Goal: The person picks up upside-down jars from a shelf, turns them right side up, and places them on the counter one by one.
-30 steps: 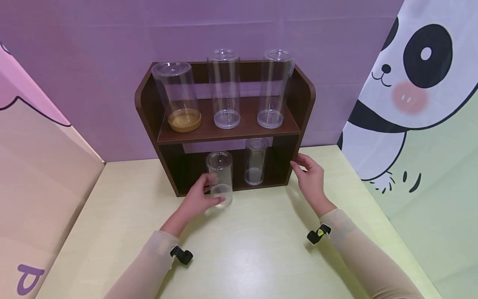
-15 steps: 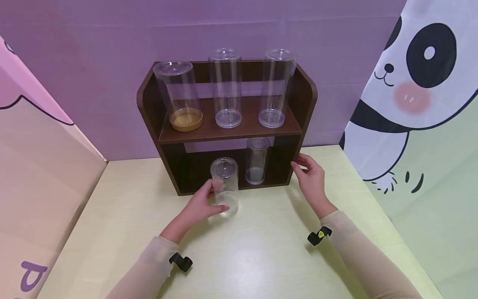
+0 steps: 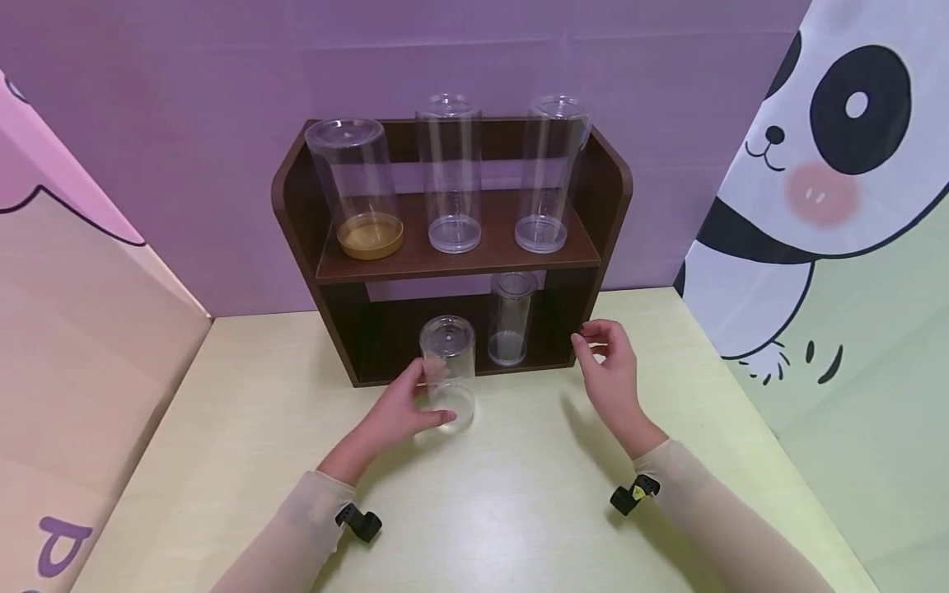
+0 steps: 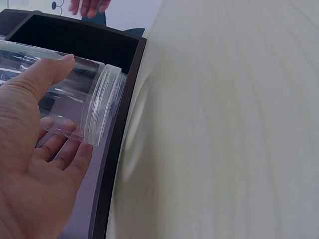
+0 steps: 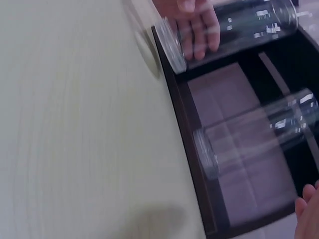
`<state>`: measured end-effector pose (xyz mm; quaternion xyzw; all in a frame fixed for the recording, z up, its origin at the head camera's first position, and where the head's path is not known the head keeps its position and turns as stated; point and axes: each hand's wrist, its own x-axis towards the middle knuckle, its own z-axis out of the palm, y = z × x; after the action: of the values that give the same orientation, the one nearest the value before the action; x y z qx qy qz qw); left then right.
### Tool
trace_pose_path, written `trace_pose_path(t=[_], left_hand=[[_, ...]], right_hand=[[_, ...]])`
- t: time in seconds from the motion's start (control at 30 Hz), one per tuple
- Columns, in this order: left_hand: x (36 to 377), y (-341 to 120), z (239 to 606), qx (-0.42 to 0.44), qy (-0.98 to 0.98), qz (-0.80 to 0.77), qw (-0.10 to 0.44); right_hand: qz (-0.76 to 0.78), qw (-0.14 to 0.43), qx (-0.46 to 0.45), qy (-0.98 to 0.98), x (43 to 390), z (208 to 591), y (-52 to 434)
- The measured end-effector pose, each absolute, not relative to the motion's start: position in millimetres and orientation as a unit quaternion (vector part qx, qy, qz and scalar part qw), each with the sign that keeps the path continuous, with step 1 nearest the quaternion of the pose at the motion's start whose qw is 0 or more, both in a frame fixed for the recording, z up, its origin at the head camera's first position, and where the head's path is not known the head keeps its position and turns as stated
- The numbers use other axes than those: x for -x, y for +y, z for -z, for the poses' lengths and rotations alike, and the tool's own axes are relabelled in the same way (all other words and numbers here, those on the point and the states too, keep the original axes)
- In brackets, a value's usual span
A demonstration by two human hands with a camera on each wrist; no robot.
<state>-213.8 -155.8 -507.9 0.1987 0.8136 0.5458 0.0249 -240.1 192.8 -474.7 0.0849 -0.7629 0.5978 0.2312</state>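
- The left hand [image 3: 396, 412], fingers grasping the clear plastic cylinder jar [image 3: 448, 372], is drawing it farther off the dark wooden shelf [image 3: 606, 216] onto the surface [image 3: 511, 502].
- The right hand [image 3: 611, 371] is hovering nearer, fingers loosely released.

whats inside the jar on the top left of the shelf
The jar holds a thin tan layer at its bottom; above that it looks empty. What the layer is cannot be told. The other top jars look empty.

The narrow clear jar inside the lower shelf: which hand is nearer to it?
The right hand is nearer; it hovers just right of the narrow clear jar, by the shelf's side panel. The left hand is further left, its fingers gripping another clear jar on the table.
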Motion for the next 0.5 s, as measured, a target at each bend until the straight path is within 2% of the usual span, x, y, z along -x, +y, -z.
trace_pose_path(t=[0.13,0.33,0.5], left_hand=[[213.6,-153.3,507.7,-0.201,0.813,-0.546,0.028],[211.1,-148.4,508.8,-0.195,0.812,-0.549,0.042],[209.4,-144.5,510.2,-0.199,0.81,-0.55,0.05]], right_hand=[[-0.601,0.202,-0.155,-0.758,236.2,467.7,181.6],[-0.557,0.129,-0.252,-0.78,233.5,453.5,162.9],[-0.528,0.076,-0.307,-0.788,233.5,442.8,148.6]])
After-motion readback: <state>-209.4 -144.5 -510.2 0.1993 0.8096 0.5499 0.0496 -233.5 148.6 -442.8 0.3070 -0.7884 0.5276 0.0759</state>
